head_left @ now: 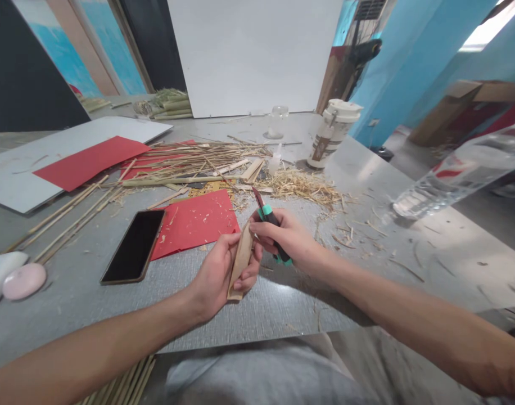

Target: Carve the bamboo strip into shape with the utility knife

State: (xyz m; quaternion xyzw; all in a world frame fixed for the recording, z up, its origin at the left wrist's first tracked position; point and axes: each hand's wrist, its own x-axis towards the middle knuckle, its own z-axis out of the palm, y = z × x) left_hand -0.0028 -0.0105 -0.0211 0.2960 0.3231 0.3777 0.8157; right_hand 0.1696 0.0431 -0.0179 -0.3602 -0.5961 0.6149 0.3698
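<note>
In the head view, my left hand (213, 273) is wrapped round a flat tan strip (240, 261), which looks like split reed or straw. The strip stands tilted, its lower end poking out below the fingers. Closed on a black and green craft knife (267, 214) is my right hand (297, 239), with the reddish-brown blade pointing up and away. Its thumb and fingertips meet the strip's upper end. A red paper sheet (198, 222) strewn with shavings lies just beyond my left hand. To its left rests a dark phone (133, 246).
Long thin stalks (190, 154) and a heap of straw shavings (303, 188) spread across the table behind my hands. A white cup (333, 132), a glass jar (278, 121) and a small dropper bottle (275, 160) stand farther back. At right is a large water bottle (455, 174).
</note>
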